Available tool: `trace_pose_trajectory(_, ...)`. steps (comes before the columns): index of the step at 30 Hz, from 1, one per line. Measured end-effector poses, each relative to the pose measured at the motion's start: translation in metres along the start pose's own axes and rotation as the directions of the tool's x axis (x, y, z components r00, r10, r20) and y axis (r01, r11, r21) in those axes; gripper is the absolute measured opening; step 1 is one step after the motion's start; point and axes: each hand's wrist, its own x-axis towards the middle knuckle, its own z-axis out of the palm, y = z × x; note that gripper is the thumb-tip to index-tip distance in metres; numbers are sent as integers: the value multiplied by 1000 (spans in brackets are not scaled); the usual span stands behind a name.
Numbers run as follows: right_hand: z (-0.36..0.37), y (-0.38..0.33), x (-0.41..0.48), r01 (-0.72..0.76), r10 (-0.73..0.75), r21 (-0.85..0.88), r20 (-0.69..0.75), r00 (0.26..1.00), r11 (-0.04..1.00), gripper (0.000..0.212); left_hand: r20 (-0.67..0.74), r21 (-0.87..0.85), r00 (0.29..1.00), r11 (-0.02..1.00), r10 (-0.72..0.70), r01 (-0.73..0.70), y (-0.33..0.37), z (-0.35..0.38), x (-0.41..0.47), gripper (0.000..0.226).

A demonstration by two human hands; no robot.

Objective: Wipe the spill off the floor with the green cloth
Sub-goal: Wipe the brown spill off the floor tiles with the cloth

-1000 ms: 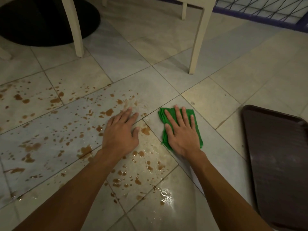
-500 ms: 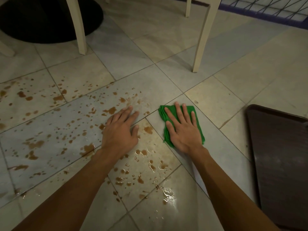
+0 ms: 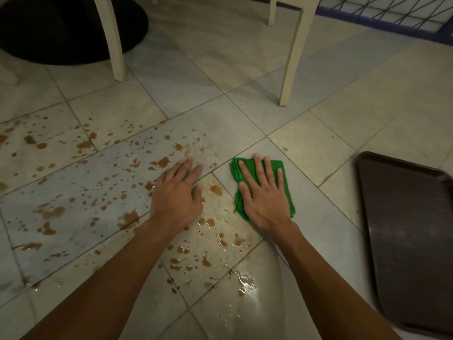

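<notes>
Green cloth [image 3: 284,168] folded, flat on floor [image 3: 318,217]; brown spill [image 3: 127,217] beside.

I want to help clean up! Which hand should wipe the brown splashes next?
The right hand, probably: it presses flat on the green cloth, right beside the brown spill. The left hand rests bare on the wet floor, holding nothing.

Prob. a cafe/canteen dining area I'm kneeling in: tiled floor [image 3: 367,106], white chair legs [image 3: 295,57], round black table base [image 3: 61,33], brown serving tray [image 3: 404,229] beside me.
</notes>
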Motion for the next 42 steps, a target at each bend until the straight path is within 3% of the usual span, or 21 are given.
trace_pose_trajectory(6, 4, -23, -31, 235, -235, 0, 54, 970, 972, 60, 7, -12, 1000, 1000, 16, -16, -3, -7, -9, 64)
trace_pose_trajectory(11, 0, 15, -49, 71, -71, 22, 22, 997, 997, 59, 48, -3, 999, 1000, -7, 7, -3, -11, -18, 60)
trace_pose_trajectory(17, 0, 5, -26, -112, 111, 20, 27, 993, 994, 63, 89, -10, 996, 1000, -18, 19, 3, -11, -25, 66)
trace_pose_trajectory(25, -13, 12, -19, -33, 35, -19, 95, 995, 999, 69, 184, 10, 982, 999, -36, 35, 2, -17, -17, 67)
trace_pose_trajectory(30, 0, -8, -60, 53, -54, 10, 83, 995, 999, 66, 184, 3, 983, 1000, -22, 22, 0, -15, -22, 66)
trace_pose_trajectory(38, 3, 0, -59, -106, 105, -9, -25, 994, 994, 68, 135, -17, 991, 1000, -19, 21, 3, -12, -29, 65)
trace_pose_trajectory(42, 5, -18, -33, 14, -14, -18, -7, 1000, 1000, 69, 92, -8, 995, 1000, -29, 30, 6, -9, -30, 65)
